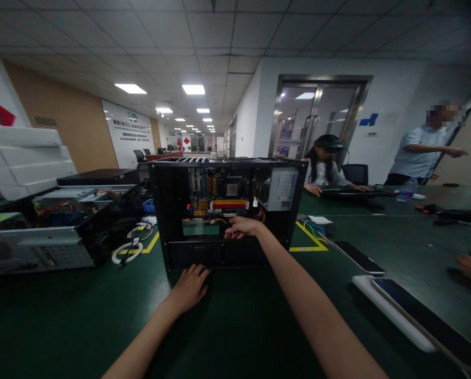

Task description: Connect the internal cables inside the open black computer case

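Note:
A black computer case [196,253] stands on the table in front of me, its side open towards me. Inside are a motherboard [204,181], red and yellow memory slots [229,204] and a silver power supply [282,188]. My right hand [242,226] reaches into the lower middle of the case, its fingers closed on a cable [229,233] with red and dark wires; the cable's end is hidden. My left hand [190,288] lies on the green table at the foot of the case, fingers apart and holding nothing.
Another opened computer case [57,252] lies at left, with coiled white cables [128,252] beside it. Phones [359,257] and a white slab-like object [393,313] lie at right. Across the table a person [324,168] sits at a keyboard; another person [417,152] stands pointing.

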`<action>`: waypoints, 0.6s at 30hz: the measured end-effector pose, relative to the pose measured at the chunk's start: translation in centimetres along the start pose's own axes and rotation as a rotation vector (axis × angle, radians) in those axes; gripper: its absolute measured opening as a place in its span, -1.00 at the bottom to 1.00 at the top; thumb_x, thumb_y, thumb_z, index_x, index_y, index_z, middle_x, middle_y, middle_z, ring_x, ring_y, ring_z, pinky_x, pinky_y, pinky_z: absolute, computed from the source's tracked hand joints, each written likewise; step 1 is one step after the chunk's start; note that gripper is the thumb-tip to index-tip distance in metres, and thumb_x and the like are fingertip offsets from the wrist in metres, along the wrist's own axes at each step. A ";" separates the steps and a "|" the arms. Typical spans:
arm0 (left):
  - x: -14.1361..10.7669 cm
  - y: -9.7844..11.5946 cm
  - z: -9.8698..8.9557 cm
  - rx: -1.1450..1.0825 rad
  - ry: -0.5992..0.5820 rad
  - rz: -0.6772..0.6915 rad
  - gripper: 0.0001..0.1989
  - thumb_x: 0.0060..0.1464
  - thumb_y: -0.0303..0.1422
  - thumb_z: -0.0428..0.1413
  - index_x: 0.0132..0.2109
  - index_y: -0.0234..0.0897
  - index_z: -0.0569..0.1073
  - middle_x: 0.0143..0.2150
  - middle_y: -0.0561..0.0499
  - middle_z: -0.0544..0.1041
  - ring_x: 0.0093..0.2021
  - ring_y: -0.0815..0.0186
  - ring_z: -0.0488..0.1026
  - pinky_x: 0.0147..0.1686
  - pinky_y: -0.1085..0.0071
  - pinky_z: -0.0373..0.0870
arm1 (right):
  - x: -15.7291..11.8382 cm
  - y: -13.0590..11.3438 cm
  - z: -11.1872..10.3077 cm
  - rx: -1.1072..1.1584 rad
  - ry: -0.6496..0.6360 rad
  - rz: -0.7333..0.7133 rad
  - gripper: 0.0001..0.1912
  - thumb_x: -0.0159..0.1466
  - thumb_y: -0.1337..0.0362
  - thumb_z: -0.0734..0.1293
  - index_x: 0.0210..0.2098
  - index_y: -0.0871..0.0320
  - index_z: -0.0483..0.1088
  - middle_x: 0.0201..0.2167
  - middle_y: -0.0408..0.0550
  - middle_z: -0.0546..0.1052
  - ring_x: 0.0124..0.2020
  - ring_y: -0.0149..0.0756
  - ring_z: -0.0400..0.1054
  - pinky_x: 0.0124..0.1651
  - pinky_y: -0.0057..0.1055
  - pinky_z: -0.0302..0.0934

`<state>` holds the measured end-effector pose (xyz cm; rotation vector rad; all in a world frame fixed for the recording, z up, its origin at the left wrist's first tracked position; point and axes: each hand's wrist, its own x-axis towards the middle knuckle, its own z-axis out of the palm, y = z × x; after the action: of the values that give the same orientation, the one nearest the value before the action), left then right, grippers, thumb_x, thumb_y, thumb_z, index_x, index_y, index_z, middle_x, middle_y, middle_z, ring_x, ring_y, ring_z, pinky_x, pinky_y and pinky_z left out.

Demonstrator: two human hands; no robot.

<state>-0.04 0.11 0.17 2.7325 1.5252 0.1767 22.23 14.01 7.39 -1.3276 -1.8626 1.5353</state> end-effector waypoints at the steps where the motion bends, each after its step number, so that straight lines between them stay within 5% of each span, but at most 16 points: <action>1: 0.0 0.0 0.0 -0.002 0.009 0.009 -0.57 -0.02 -0.37 -0.11 0.05 -0.11 0.10 -0.01 -0.02 0.20 -0.01 0.19 0.12 -0.07 0.21 0.11 | -0.1 0.1 -0.1 0.051 -0.007 -0.005 -0.69 -0.02 0.28 0.35 -0.29 0.19 0.24 -0.47 -0.12 0.46 -0.53 -0.49 0.35 -0.50 -0.59 0.23; 11: 0.0 0.0 -0.1 -0.013 0.001 0.002 -0.59 -0.01 -0.37 -0.12 0.04 -0.10 0.11 -0.01 -0.02 0.20 -0.01 0.19 0.11 -0.07 0.21 0.10 | 1.0 0.7 -0.5 0.504 0.245 0.142 -0.86 0.11 0.31 0.25 -0.35 0.20 0.18 -0.51 -0.11 0.41 -0.53 -0.42 0.34 -0.41 -0.41 0.26; 18: -0.1 0.0 -0.3 -0.023 0.004 0.005 -0.58 -0.02 -0.37 -0.11 0.04 -0.11 0.12 -0.02 -0.01 0.21 -0.02 0.20 0.12 -0.07 0.21 0.10 | 1.4 0.4 -0.6 0.716 0.271 0.240 -0.95 0.20 0.37 0.11 -0.41 0.17 0.12 -0.46 -0.09 0.37 -0.46 -0.41 0.30 -0.40 -0.40 0.20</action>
<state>-0.08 0.01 0.44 2.7202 1.5080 0.1979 22.13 15.48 6.89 -1.3313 -0.8734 1.7870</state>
